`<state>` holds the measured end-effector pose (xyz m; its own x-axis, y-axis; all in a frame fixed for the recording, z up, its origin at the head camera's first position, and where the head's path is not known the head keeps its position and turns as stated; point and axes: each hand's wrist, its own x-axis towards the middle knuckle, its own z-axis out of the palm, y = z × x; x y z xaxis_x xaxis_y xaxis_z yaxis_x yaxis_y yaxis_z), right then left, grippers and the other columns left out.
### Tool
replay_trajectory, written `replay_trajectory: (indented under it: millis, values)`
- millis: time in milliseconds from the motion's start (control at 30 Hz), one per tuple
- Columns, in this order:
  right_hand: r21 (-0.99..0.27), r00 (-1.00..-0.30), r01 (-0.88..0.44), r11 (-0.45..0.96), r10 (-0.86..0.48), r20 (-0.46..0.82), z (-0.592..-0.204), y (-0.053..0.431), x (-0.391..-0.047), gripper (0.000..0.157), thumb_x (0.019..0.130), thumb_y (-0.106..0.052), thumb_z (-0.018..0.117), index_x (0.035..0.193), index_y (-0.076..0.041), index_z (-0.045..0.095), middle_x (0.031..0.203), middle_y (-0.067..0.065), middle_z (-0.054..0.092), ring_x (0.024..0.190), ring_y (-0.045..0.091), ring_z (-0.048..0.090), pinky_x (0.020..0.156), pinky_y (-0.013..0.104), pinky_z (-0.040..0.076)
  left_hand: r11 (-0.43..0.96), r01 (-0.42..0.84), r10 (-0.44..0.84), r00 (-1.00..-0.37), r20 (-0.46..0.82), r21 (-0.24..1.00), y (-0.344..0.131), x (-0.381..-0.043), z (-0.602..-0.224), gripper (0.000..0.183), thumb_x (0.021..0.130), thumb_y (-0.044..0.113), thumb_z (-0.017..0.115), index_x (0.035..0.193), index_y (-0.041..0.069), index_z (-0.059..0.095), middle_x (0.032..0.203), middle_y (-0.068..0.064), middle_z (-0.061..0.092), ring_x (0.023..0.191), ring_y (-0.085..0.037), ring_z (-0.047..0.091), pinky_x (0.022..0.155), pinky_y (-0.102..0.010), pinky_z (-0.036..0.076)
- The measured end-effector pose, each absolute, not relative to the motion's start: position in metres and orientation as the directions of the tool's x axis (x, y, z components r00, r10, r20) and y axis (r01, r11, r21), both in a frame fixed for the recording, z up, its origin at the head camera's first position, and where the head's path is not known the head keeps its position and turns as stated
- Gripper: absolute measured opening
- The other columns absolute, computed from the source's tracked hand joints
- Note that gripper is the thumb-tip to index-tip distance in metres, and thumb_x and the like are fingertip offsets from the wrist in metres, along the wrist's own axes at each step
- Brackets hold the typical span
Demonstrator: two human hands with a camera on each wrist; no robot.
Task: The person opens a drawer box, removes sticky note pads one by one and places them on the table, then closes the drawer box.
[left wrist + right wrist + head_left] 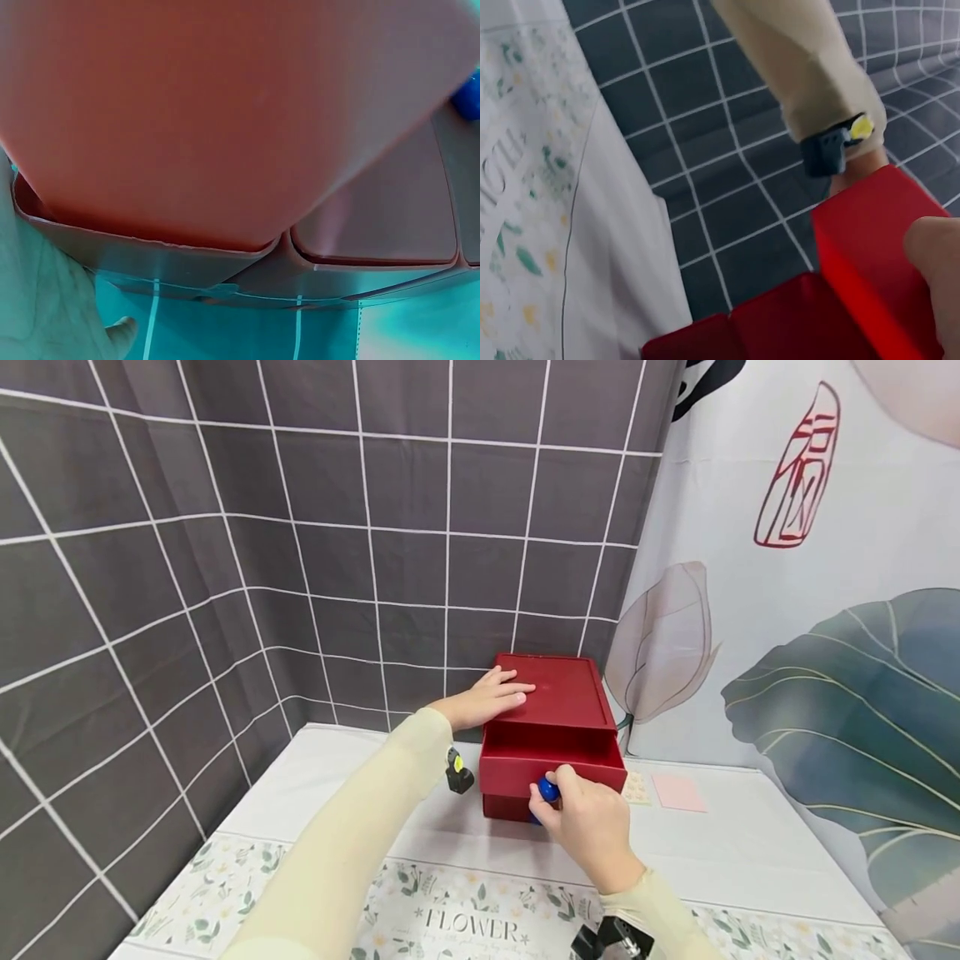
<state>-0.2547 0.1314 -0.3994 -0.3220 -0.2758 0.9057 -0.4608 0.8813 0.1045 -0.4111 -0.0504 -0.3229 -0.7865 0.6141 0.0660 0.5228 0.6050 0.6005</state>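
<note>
A small red drawer cabinet (570, 689) stands on the white table against the tiled backdrop. Its top drawer (510, 774) is pulled partway out, and the part of its inside that shows holds nothing. My left hand (491, 697) rests on the cabinet's top, near its left edge, fingers spread. At the drawer front, my right hand (588, 818) pinches the round blue knob (549, 790) between thumb and fingers. The left wrist view shows the drawer (187, 112) jutting out from the cabinet; a second blue knob (469, 97) is at the right edge.
A pink square of paper (678, 792) and a pale patterned piece (636, 787) lie right of the cabinet. A floral cloth marked FLOWER (472, 927) covers the table's front. Grey tiled fabric (405, 568) hangs behind and left, a leaf-printed curtain (847, 693) at right.
</note>
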Motion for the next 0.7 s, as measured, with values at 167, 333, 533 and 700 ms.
replay_trajectory:
  millis: [167,333,533,700]
  values:
    - [0.137,-0.288,-0.431,0.892,-0.280,0.916,-0.406,0.134,-0.266,0.028,0.080,-0.035,0.059,0.084,-0.007,0.061,0.062,0.004,0.061,0.045,0.020,0.050,0.042,0.031,0.038,0.615,0.534,0.616,-0.785,0.070,0.580,-0.049,-0.410,-0.322,0.051,0.090,0.051,0.042,0.138,0.034,0.041,0.150,0.002,0.018,0.138,-0.018,-0.003,0.107,-0.051,0.012]
    - [0.174,-0.220,-0.438,0.882,-0.293,0.930,-0.410,0.133,-0.273,0.023,0.078,-0.028,0.063,0.088,-0.007,0.064,0.069,0.006,0.059,0.061,0.027,0.050,0.056,0.040,0.037,0.617,0.547,0.619,-0.781,0.080,0.565,-0.049,-0.411,-0.325,0.051,0.090,0.050,0.042,0.138,0.033,0.041,0.150,0.001,0.019,0.138,-0.019,-0.003,0.107,-0.051,0.010]
    - [0.183,-0.211,-0.444,0.877,-0.300,0.930,-0.415,0.133,-0.280,0.024,0.077,-0.024,0.064,0.091,-0.005,0.063,0.078,0.009,0.054,0.072,0.032,0.048,0.066,0.045,0.037,0.620,0.565,0.629,-0.773,0.086,0.544,-0.049,-0.413,-0.329,0.051,0.091,0.050,0.042,0.139,0.032,0.041,0.151,-0.001,0.019,0.138,-0.020,-0.004,0.108,-0.050,0.008]
    - [0.168,-0.238,-0.443,0.881,-0.296,0.925,-0.417,0.133,-0.289,0.026,0.080,-0.023,0.063,0.096,-0.004,0.062,0.083,0.012,0.053,0.078,0.034,0.048,0.071,0.046,0.037,0.619,0.568,0.623,-0.775,0.102,0.543,-0.049,-0.413,-0.327,0.050,0.091,0.050,0.042,0.138,0.033,0.041,0.151,0.000,0.019,0.138,-0.019,-0.004,0.108,-0.050,0.009]
